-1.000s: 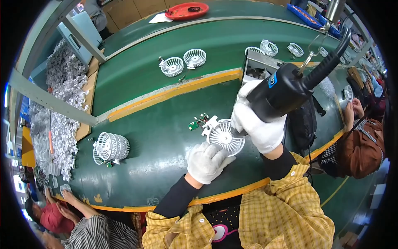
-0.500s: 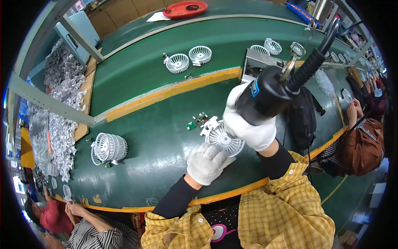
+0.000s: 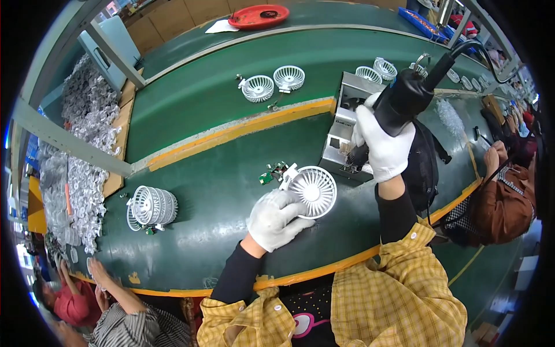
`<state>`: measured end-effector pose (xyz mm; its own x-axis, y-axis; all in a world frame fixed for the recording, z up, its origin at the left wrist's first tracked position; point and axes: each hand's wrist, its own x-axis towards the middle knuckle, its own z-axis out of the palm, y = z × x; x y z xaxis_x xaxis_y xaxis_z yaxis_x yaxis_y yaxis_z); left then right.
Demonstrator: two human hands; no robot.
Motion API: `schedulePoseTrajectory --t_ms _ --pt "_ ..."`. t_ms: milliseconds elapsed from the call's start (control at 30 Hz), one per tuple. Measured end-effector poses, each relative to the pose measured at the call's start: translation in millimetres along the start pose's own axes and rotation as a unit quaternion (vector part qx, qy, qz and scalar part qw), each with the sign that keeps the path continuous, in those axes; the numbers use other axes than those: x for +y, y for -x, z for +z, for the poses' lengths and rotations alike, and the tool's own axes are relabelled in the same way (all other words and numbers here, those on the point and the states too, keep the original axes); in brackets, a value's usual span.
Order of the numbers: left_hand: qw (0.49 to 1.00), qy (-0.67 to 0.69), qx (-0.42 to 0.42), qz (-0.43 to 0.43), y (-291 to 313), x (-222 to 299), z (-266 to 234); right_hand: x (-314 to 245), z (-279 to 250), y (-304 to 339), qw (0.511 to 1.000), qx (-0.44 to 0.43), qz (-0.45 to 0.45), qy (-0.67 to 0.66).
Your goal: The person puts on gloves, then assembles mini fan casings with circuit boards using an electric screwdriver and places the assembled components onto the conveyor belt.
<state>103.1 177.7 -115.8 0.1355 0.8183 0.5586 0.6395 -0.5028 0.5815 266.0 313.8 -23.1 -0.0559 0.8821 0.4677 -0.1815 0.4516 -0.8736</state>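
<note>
A white round slatted fan housing (image 3: 314, 192) lies on the green bench. A small green circuit board (image 3: 265, 178) with wires sits at its upper left corner. My gloved left hand (image 3: 277, 218) grips the housing by its lower left rim, fingers bent over the edge. My gloved right hand (image 3: 386, 144) is wrapped round a black electric screwdriver (image 3: 404, 101), whose cable rises to the upper right. The screwdriver is held over a metal screw feeder box (image 3: 332, 151), to the right of the housing. Its tip is hidden behind the hand.
Stacked white housings (image 3: 155, 205) stand at the left of the bench. Two more housings (image 3: 258, 89) lie on the green belt beyond the yellow edge. A heap of small clear plastic parts (image 3: 81, 168) fills the far left. A black bag (image 3: 424, 168) lies right of the feeder. Co-workers sit on both sides.
My right hand has lifted the screwdriver off the housing and carried it up and right to the feeder. My left hand has shifted slightly left. The housings on the belt have moved right.
</note>
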Motion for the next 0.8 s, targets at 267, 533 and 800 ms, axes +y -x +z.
schedulePoseTrajectory --t_ms 267,533,800 --pt "0.994 -0.096 0.028 0.034 2.6 13.0 3.4 -29.3 6.3 27.8 0.995 -0.065 0.070 -0.035" --pt "0.988 -0.142 0.034 0.049 2.5 15.0 9.6 -35.0 29.2 48.1 0.979 -0.189 0.006 -0.073" --pt "0.990 -0.131 0.033 0.037 -0.3 18.1 7.4 -23.3 44.7 55.8 0.973 -0.229 0.000 -0.036"
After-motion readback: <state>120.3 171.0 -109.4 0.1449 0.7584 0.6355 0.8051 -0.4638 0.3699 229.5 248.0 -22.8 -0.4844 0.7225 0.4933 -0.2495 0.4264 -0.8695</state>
